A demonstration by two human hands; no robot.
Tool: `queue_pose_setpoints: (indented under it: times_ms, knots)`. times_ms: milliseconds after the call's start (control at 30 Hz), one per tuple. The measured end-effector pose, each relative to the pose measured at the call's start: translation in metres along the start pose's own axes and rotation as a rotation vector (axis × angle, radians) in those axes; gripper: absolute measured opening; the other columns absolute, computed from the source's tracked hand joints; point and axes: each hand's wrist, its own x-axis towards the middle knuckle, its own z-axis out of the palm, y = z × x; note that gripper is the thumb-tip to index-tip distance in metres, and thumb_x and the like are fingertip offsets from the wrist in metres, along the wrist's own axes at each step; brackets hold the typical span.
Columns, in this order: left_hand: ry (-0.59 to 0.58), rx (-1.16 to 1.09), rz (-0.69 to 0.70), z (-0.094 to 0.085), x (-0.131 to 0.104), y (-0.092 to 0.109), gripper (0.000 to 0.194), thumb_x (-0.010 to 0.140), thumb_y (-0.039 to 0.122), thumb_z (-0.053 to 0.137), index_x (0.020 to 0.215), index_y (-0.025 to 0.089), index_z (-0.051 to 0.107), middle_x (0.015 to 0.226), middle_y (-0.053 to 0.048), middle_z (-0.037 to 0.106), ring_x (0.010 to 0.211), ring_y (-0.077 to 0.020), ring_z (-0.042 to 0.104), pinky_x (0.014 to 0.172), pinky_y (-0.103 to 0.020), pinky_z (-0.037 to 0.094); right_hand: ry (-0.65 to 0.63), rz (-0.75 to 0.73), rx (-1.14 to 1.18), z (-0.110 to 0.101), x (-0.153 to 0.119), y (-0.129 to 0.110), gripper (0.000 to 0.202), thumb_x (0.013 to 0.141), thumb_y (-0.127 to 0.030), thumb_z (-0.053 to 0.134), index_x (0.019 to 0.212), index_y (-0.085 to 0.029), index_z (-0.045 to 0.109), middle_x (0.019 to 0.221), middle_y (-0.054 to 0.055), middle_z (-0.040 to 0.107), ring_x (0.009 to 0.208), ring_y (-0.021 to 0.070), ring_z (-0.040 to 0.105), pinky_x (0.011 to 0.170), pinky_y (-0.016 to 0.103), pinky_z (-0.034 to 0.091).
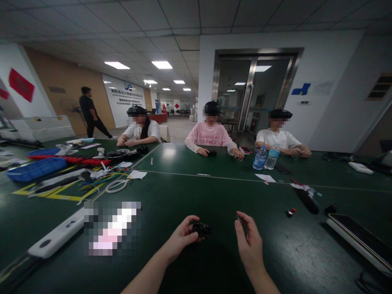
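My left hand [182, 240] is closed around one end of a small black blocky part [202, 230], just above the green table [214, 196]. Its details are too dark to make out. To the right, my right hand [250, 243] pinches a tiny metallic piece [238, 219] between thumb and fingertips. What kind of piece it is, I cannot tell. A gap separates the two hands, and the black part and the metallic piece do not touch.
On the left lie a white power strip [58, 237], a blurred-out phone-like slab [114, 228], coiled cable and a blue tray [36, 168]. Two water bottles [260, 157] stand ahead. A dark-topped device [361, 239] lies right. Several people sit opposite; one walks behind.
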Motion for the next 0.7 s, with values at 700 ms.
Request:
queue_pose_setpoints:
  times_ms: [700]
  knots:
    - [-0.003,-0.001,0.005,0.0021,0.0006,0.0005,0.044,0.076,0.023,0.062,0.114,0.021,0.041,0.112,-0.011,0.059,0.1,-0.0247,0.059,0.094,-0.045,0.037,-0.102,-0.043,-0.034,0.0048,-0.0026,-0.0054,0.027,0.078,-0.038,0.056,0.1,-0.022,0.059,0.093,0.005,0.062,0.089,0.0215,0.059,0.078,0.036,0.05]
